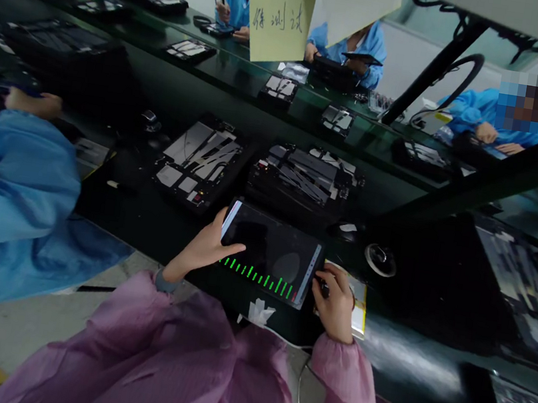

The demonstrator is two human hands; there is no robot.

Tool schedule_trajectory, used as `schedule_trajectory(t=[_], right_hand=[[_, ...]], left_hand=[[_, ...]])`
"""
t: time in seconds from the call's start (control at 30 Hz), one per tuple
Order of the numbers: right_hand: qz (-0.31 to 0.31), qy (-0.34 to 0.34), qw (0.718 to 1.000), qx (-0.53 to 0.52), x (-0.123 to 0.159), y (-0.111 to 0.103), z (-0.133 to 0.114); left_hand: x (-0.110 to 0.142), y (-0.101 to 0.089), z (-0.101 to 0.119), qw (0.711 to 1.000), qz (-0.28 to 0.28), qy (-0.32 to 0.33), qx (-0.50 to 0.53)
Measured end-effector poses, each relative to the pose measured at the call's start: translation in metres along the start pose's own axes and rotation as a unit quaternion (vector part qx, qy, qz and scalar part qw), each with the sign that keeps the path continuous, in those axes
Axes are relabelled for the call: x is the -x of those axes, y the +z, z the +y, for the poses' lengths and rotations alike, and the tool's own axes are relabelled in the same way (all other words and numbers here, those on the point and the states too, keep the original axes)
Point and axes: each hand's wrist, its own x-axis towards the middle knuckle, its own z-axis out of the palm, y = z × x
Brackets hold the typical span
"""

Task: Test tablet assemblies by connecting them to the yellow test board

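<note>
A tablet [266,248] with a lit screen lies in front of me, slightly tilted. Its dark display carries a row of green bars along the lower side and pale strips at both ends. My left hand [206,244] grips the left end, thumb over the screen and the other fingers partly hidden at the edge. At the right end, my right hand [335,299] has bent fingertips on the tablet's edge. Beneath that hand rests a white and yellow flat pack [358,306]. Crumpled white tape [260,311] sits at the bench edge below the tablet.
Behind the tablet stand two stacks of opened tablet bodies [199,161] [303,173]. A tape roll [380,260] is on the right. On my left, a co-worker's blue sleeve [21,171] reaches over the bench. Paper notes [279,14] hang ahead, and several co-workers sit beyond a raised shelf.
</note>
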Motion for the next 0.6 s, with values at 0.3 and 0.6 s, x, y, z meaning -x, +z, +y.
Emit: schedule_trajectory(t=[0.3,0.6], right_hand=[[-0.026,-0.031,0.998,0.039,-0.007,-0.003,-0.007],[0.039,0.118,0.959,0.253,-0.018,-0.042,-0.012]], left_hand=[[-0.011,0.006,-0.026,0.959,0.167,-0.1,0.206],[-0.012,0.006,-0.024,0.954,0.171,-0.117,0.214]])
